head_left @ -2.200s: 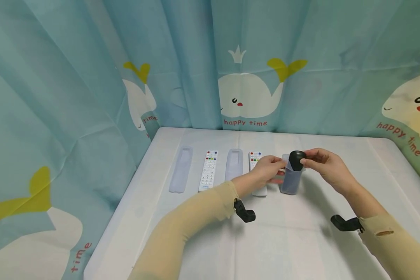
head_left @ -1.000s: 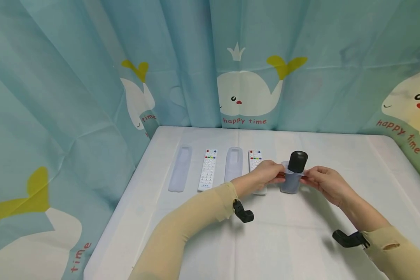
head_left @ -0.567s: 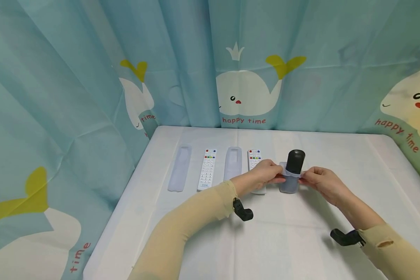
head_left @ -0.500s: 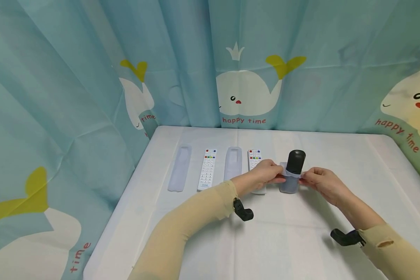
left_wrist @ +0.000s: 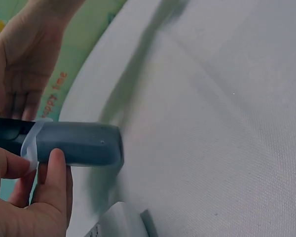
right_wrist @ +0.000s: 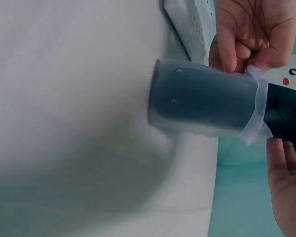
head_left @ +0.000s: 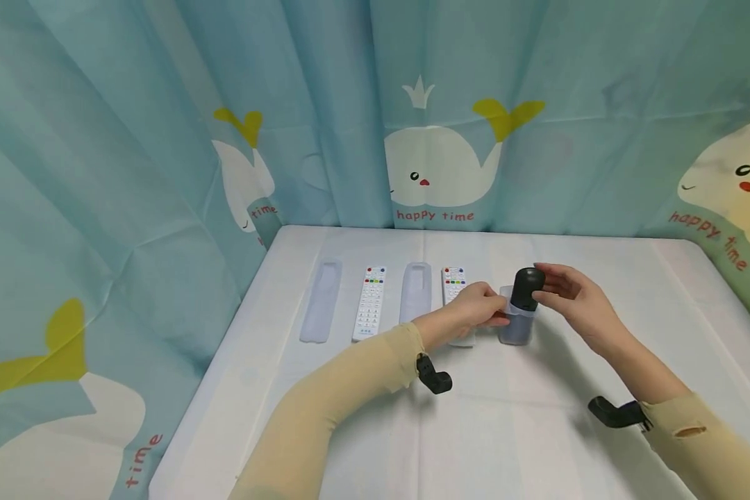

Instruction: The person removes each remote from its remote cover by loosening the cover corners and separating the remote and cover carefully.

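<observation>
A black remote control with a rounded end stands partly inside a translucent silicone sleeve; its upper part sticks out. My left hand pinches the sleeve's rim from the left, thumb and fingertips on the pale edge in the left wrist view. On the other side, my right hand holds the bare part of the remote, thumb near its front and fingers behind. In the right wrist view, the remote's lower body shows dark through the sleeve. Its front is hidden from me.
Left of the hands lie a white remote, partly covered by the left hand, an empty translucent sleeve, another white remote and another sleeve. A whale-print curtain hangs behind the white table.
The right hand first let go of the remote and gripped the sleeve's rim, then moved up to the remote's top. The sleeve's rim slid down and straightened around the remote. The left hand stayed at the rim.
</observation>
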Available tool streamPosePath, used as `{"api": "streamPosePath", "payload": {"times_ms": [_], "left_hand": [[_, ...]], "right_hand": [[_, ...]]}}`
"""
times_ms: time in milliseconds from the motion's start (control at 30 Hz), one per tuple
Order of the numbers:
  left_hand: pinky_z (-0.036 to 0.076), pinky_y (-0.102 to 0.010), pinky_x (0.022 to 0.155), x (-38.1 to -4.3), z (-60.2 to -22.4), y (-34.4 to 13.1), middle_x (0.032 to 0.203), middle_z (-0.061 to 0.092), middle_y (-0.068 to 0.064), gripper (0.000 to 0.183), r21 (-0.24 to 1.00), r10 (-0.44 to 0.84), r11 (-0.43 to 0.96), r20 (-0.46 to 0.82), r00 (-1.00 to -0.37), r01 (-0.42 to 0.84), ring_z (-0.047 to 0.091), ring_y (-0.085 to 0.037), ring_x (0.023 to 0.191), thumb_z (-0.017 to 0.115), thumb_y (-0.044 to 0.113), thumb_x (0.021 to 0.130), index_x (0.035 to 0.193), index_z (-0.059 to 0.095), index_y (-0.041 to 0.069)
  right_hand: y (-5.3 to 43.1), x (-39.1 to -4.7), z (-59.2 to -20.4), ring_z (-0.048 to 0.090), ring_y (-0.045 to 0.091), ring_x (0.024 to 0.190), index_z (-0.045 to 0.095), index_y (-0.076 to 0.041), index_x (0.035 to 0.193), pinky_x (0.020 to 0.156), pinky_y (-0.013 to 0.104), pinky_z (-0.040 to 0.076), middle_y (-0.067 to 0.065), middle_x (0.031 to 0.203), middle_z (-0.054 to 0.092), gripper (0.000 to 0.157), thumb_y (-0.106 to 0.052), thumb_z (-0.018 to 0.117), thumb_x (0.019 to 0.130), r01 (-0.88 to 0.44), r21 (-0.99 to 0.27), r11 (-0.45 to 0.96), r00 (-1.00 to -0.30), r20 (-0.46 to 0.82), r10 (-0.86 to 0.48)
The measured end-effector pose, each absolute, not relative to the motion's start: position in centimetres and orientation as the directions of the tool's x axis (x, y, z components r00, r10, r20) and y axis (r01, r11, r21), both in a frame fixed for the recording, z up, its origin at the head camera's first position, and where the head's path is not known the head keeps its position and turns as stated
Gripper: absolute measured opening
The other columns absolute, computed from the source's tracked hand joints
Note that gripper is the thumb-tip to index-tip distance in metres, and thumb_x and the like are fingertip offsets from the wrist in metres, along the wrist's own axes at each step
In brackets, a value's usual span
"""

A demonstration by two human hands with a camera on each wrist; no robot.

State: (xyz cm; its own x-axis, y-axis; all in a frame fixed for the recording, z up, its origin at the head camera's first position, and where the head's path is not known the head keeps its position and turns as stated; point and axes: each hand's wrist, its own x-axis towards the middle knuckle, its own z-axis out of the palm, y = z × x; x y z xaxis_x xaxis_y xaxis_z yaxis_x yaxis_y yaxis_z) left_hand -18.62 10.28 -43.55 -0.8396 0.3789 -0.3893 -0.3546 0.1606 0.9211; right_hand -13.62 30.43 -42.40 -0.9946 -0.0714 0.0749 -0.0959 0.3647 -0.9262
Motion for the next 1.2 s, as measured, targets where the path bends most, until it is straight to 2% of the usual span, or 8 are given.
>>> {"api": "streamPosePath", "payload": {"times_ms": [167,400,500,600,733,900,1067,1200], "left_hand": [[0.059,-0.039,0.085,-18.7,-43.4,10.1,0.087,0.063,-0.011,0.003,0.924,0.377,0.144,-0.382,-0.844,-0.354,0.064,-0.016,0.069,0.059,0.000,0.096,0.097,0.057,-0.002],[0.060,-0.036,0.082,-19.0,-44.1,10.1,0.088,0.065,-0.009,0.012,0.943,0.384,0.079,-0.328,-0.863,-0.323,0.065,-0.017,0.078,0.061,0.003,0.099,0.109,0.061,-0.003],[0.060,-0.033,0.081,-19.3,-44.3,9.9,0.090,0.066,-0.005,0.015,0.969,0.416,0.129,-0.244,-0.876,-0.209,0.065,-0.013,0.079,0.063,0.004,0.099,0.112,0.063,-0.002],[0.056,-0.024,0.077,-19.6,-44.3,9.4,0.096,0.067,0.002,0.016,0.959,0.444,0.283,-0.111,-0.889,0.022,0.063,-0.006,0.082,0.066,0.008,0.098,0.113,0.065,0.005],[0.047,-0.015,0.075,-19.8,-43.9,8.7,0.105,0.065,0.011,0.018,0.815,0.476,0.488,0.053,-0.878,0.314,0.060,0.002,0.090,0.068,0.020,0.099,0.116,0.064,0.016],[0.044,-0.013,0.075,-20.0,-43.3,8.3,0.113,0.061,0.013,0.019,0.596,0.544,0.603,0.178,-0.820,0.530,0.058,0.003,0.099,0.067,0.027,0.100,0.119,0.062,0.022],[0.046,-0.014,0.075,-20.2,-43.1,8.2,0.113,0.061,0.011,0.016,0.404,0.592,0.643,0.278,-0.757,0.651,0.057,-0.001,0.101,0.066,0.028,0.101,0.117,0.063,0.024],[0.047,-0.015,0.075,-20.3,-43.1,8.2,0.111,0.064,0.013,0.013,0.366,0.598,0.636,0.323,-0.734,0.679,0.058,-0.001,0.098,0.064,0.024,0.101,0.114,0.066,0.024]], "right_hand": [[29.9,-14.6,-42.1,0.061,0.002,0.106,0.048,-0.005,0.149,0.084,0.014,0.050,0.002,0.125,0.062,0.058,-0.026,0.070,0.100,-0.089,-0.903,0.421,-0.992,0.042,-0.118],[29.9,-15.7,-42.3,0.060,0.000,0.106,0.042,-0.007,0.154,0.083,0.013,0.049,0.012,0.128,0.060,0.060,-0.029,0.065,0.103,-0.120,-0.890,0.439,-0.991,0.078,-0.113],[30.1,-16.1,-42.1,0.060,-0.002,0.104,0.039,-0.009,0.157,0.082,0.012,0.050,0.007,0.123,0.061,0.063,-0.028,0.065,0.103,-0.110,-0.904,0.412,-0.994,0.090,-0.069],[30.2,-16.3,-41.9,0.062,-0.003,0.102,0.038,-0.011,0.159,0.082,0.013,0.051,-0.004,0.118,0.061,0.065,-0.028,0.066,0.102,-0.078,-0.928,0.366,-0.997,0.070,-0.034],[30.3,-16.5,-41.8,0.063,-0.002,0.101,0.041,-0.012,0.158,0.083,0.014,0.053,-0.009,0.114,0.061,0.065,-0.029,0.067,0.101,-0.026,-0.952,0.305,-1.000,0.025,-0.009],[29.9,-16.6,-41.3,0.065,0.003,0.097,0.040,-0.005,0.156,0.080,0.016,0.054,-0.003,0.113,0.061,0.067,-0.022,0.070,0.099,0.036,-0.992,0.121,-0.999,-0.039,-0.019],[29.5,-16.7,-40.9,0.066,0.006,0.093,0.030,0.006,0.157,0.080,0.017,0.055,0.002,0.112,0.060,0.074,-0.018,0.070,0.099,0.088,-0.995,-0.049,-0.995,-0.085,-0.055],[29.4,-16.8,-40.9,0.066,0.006,0.092,0.024,0.007,0.158,0.078,0.017,0.055,0.000,0.113,0.060,0.077,-0.017,0.069,0.100,0.111,-0.989,-0.097,-0.993,-0.106,-0.055]]}}
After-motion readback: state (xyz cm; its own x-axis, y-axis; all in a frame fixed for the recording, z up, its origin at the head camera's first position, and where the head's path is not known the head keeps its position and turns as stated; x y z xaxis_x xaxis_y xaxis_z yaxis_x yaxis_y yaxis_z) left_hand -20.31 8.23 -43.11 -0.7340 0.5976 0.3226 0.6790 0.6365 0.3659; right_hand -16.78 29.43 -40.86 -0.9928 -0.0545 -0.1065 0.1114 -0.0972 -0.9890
